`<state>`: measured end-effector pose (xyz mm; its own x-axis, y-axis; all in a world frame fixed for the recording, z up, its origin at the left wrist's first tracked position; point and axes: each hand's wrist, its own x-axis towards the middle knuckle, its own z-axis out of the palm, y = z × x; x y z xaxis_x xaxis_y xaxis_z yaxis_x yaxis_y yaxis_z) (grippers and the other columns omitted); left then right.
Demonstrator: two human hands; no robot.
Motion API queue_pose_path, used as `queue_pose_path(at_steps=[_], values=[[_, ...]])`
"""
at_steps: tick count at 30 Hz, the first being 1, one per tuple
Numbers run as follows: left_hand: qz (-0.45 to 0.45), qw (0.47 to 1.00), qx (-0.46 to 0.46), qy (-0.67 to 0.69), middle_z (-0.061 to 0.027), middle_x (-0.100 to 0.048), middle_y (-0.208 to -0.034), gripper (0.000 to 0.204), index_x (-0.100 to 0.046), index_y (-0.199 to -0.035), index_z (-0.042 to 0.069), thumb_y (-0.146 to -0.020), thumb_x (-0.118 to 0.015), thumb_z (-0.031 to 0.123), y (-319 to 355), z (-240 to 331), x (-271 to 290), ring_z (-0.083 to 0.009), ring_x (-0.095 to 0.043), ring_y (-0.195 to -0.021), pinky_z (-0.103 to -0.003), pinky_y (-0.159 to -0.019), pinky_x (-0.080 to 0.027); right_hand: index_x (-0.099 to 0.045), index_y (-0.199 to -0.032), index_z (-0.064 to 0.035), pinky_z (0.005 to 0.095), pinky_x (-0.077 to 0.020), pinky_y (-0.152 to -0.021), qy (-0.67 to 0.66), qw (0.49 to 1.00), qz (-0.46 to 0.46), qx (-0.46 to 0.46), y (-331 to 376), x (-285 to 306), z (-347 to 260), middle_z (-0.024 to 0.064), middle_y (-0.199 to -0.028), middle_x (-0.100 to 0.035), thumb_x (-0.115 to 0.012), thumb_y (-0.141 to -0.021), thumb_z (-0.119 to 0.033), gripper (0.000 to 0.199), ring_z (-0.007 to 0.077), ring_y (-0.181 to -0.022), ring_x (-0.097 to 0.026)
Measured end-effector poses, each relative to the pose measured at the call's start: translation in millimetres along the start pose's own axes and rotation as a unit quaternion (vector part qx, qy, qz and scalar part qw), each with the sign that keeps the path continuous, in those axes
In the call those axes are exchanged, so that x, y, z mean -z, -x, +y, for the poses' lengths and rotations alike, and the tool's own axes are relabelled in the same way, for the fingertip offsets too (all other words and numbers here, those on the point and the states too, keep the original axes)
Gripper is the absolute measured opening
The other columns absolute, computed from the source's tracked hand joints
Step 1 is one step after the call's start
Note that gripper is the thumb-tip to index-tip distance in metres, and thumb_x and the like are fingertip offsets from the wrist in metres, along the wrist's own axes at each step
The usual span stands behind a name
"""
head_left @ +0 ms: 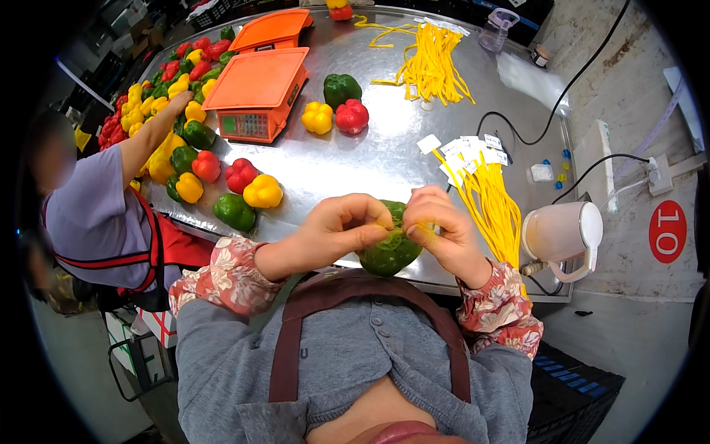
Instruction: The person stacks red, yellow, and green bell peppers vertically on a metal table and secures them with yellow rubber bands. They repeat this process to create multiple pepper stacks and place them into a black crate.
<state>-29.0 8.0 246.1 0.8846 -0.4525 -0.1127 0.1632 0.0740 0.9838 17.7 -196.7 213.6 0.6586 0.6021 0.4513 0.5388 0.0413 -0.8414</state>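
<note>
Reference point: the orange scale standing on the counter. The green pepper you are handling is nearer to you than the scale and to its right, at the near edge. Whether it rests on that edge cannot be told.

Yellow netting is drawn over the upper part of this pepper. Your left hand has thumb and forefinger brought together, pinching the netting. Your right hand faces it from the other side, fingers curled, thumb and forefinger likewise nipped on the netting with almost no gap.

Just to the right of the scale are three loose peppers: one green, one yellow, one red. On your side of the scale lies another mixed trio. To its left is a large pepper pile, into which a co-worker is reaching. A second scale stands just beyond it.

Well to the right of the scale are two bundles of yellow net strips with white tags, one farther from you, one nearer. Beyond the nearer bundle, farthest right, is a plastic jug.
</note>
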Motion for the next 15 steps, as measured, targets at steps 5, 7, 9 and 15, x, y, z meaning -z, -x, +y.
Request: queue_pose_path(at_steps=[5, 7, 9, 15], values=[[0.024, 0.992, -0.024, 0.122, 0.0036, -0.049, -0.070, 0.016, -0.053, -0.088, 0.006, -0.092, -0.048, 0.021, -1, 0, 10, -0.0021, -0.037, -0.056, -0.015, -0.049, -0.028, -0.062, -0.083, -0.0039, 0.0319, -0.0424, -0.068, 0.154, 0.988, 0.001, 0.024, -6, 11, -31, 0.0063, -0.078, -0.058, -0.064, -0.072, -0.007, 0.013, 0.0231, -0.077, -0.053], [0.033, 0.985, -0.039, 0.164, 0.0040, -0.047, -0.069, 0.018, -0.052, -0.087, 0.007, -0.092, -0.048, 0.023, -4, 2, 12, -0.0023, -0.036, -0.055, -0.015, -0.048, -0.027, -0.062, -0.084, -0.0033, 0.0314, -0.0435, -0.061, 0.221, 0.974, 0.003, 0.057, -8, 12, -42, 0.0076, -0.077, -0.058, -0.065, -0.069, -0.006, 0.015, 0.0233, -0.071, -0.054], [0.027, 0.984, -0.009, 0.176, 0.0041, -0.045, -0.067, 0.018, -0.051, -0.086, 0.007, -0.092, -0.049, 0.024, -6, 7, 14, -0.0025, -0.034, -0.054, -0.015, -0.047, -0.025, -0.062, -0.084, -0.0024, 0.0310, -0.0438, -0.058, 0.212, 0.976, -0.026, 0.050, -7, 15, -45, 0.0085, -0.075, -0.058, -0.065, -0.069, -0.005, 0.016, 0.0234, -0.068, -0.055], [-0.034, 0.954, -0.102, -0.281, -0.0015, -0.045, -0.064, 0.019, -0.054, -0.091, 0.003, -0.082, -0.060, 0.019, -3, 36, 13, -0.0084, -0.040, -0.054, -0.023, -0.051, -0.037, -0.063, -0.084, -0.0006, 0.0311, -0.0425, -0.055, 0.207, 0.975, -0.050, 0.066, -7, 12, -57, 0.0091, -0.071, -0.056, -0.067, -0.069, -0.004, 0.016, 0.0231, -0.063, -0.054]])
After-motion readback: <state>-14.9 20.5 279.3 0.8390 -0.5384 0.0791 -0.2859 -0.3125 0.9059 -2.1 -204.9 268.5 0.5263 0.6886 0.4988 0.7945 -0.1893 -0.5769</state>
